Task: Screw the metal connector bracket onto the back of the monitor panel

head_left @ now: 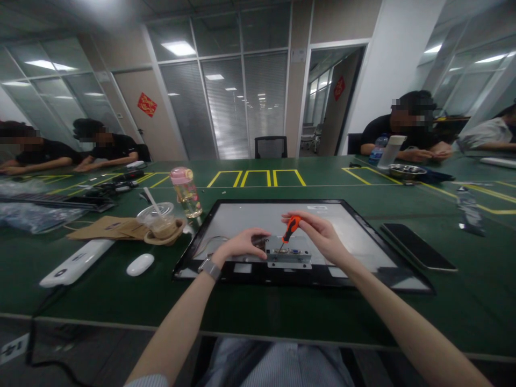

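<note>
Green tabletop point(282, 317) holds a screen panel point(363, 236) lying flat near us. Our left hand point(242, 244) curls beside its metal plate point(290, 259); we cannot tell if it grips. Our right hand point(318, 236) squeezes an orange screwdriver point(291, 228), tip on the plate.

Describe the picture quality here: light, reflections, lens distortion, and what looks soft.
Head view: even light from ceiling panels, mirrored in the glass wall; the wide lens bows the table edge and stretches the forearms; sharpest at centre, on the screwdriver in the right hand and the left hand beside it; the picture's edges look soft.
</note>
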The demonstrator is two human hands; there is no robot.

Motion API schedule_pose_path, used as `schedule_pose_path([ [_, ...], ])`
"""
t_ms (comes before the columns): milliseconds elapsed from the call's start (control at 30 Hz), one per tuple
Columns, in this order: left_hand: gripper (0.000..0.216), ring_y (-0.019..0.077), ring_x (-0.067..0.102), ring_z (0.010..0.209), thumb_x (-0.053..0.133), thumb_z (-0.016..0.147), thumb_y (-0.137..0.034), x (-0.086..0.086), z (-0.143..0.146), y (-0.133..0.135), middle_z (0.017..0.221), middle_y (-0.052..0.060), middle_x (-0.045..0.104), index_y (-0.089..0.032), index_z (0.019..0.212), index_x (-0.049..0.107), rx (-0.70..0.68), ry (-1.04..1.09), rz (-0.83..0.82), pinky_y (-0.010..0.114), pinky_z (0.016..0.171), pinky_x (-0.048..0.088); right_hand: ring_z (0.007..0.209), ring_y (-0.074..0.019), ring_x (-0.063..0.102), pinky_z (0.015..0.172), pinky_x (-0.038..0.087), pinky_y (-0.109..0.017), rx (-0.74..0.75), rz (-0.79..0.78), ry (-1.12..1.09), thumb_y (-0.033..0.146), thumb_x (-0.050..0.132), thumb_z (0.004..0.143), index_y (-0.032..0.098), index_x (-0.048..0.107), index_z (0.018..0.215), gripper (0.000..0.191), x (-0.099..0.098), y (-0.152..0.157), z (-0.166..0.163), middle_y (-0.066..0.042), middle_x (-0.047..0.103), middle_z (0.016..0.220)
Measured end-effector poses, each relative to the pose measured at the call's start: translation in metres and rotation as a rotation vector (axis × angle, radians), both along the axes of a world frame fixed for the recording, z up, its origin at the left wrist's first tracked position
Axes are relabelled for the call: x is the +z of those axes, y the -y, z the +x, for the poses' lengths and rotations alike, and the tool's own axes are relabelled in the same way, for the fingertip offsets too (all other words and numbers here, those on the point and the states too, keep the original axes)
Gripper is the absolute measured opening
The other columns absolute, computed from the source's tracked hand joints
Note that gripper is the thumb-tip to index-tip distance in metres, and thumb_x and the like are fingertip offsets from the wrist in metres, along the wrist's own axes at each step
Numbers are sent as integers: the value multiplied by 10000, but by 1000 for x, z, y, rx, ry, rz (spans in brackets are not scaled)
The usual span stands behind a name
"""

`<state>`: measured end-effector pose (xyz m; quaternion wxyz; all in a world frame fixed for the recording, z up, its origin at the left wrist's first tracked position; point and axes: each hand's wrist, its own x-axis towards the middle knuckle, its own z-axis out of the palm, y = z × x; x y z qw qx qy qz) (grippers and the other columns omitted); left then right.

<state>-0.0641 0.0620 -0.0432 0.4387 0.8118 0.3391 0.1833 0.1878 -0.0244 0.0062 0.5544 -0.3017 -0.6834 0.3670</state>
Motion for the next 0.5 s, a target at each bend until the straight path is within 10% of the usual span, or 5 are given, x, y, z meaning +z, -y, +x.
schedule_pose_path([
  [500, 740, 304, 544, 1273, 897, 599, -377, 0, -1, -2, 1376, 88, 594, -244, 1282, 642, -13, -45, 51, 430, 1114, 389, 1023, -235, 701, 999, 512, -480, 103, -188, -202, 437, 713, 856, 280, 744, 1066, 264, -8, -5, 2, -64, 769, 1015],
])
